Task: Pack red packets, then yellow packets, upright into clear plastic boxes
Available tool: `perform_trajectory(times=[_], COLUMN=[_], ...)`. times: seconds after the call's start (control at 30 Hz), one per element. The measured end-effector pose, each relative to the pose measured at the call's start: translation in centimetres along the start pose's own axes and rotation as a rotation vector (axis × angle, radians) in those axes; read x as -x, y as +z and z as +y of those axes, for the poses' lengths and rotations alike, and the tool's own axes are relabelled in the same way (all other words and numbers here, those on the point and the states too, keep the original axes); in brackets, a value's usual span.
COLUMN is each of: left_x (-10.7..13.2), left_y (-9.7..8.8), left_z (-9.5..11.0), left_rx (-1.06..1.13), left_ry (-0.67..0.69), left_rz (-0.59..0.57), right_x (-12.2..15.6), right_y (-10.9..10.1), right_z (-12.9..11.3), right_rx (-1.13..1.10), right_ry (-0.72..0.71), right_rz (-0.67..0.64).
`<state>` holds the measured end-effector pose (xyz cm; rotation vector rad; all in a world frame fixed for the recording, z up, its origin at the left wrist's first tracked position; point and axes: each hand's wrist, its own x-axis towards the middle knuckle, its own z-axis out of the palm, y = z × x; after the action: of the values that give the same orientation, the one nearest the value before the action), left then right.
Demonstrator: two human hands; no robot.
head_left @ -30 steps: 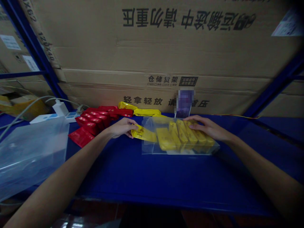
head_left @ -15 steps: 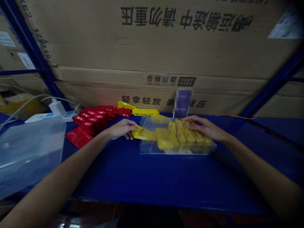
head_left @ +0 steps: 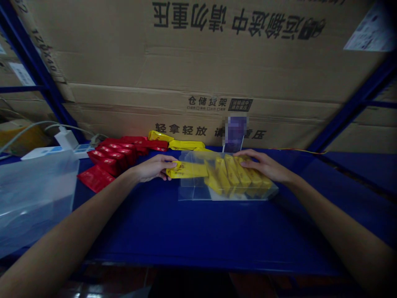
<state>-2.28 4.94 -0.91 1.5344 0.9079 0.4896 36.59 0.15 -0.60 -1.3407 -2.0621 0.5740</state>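
My left hand (head_left: pixel 157 169) pinches the near end of a yellow packet (head_left: pixel 189 169), whose far end lies inside the mouth of a clear plastic bag (head_left: pixel 194 193). Inside that bag, several yellow packets (head_left: pixel 231 176) lean in a row towards its right end. My right hand (head_left: pixel 262 164) grips the bag from its far upper side, thumb pressed over the packets and fingers along the top edge. The bag lies on its side on the blue table (head_left: pixel 186 236), with its opening facing my left hand.
Red packets (head_left: pixel 113 155) stand in a row on the left, one lying flat. More yellow packets (head_left: pixel 186 145) lie behind. A clear plastic sheet or bag (head_left: pixel 37 203), a white power strip (head_left: pixel 46 153) with plug, and a phone (head_left: pixel 235 134) against the cardboard (head_left: pixel 198 66) are around.
The held yellow packet now shows straighter at the bag's mouth. Inside, the leftmost packet has tilted towards the row. My right hand stays on the bag; the view has shifted slightly.
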Motion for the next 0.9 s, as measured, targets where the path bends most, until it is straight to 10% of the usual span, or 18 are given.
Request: perform_trajectory(times=[0.57,0.9], left_x=[-0.9,-0.9], left_y=[3.2,0.1], left_z=[-0.1,-0.7], left_rx=[-0.145,-0.587], left_ry=[0.175,0.28], left_rz=[0.164,0.246], right_x=[0.0,0.0], right_y=[0.0,0.0], right_z=[0.1,-0.1], right_rx=[-0.021,-0.023], right_ry=[-0.004,0.004], right_rz=[-0.001,-0.004])
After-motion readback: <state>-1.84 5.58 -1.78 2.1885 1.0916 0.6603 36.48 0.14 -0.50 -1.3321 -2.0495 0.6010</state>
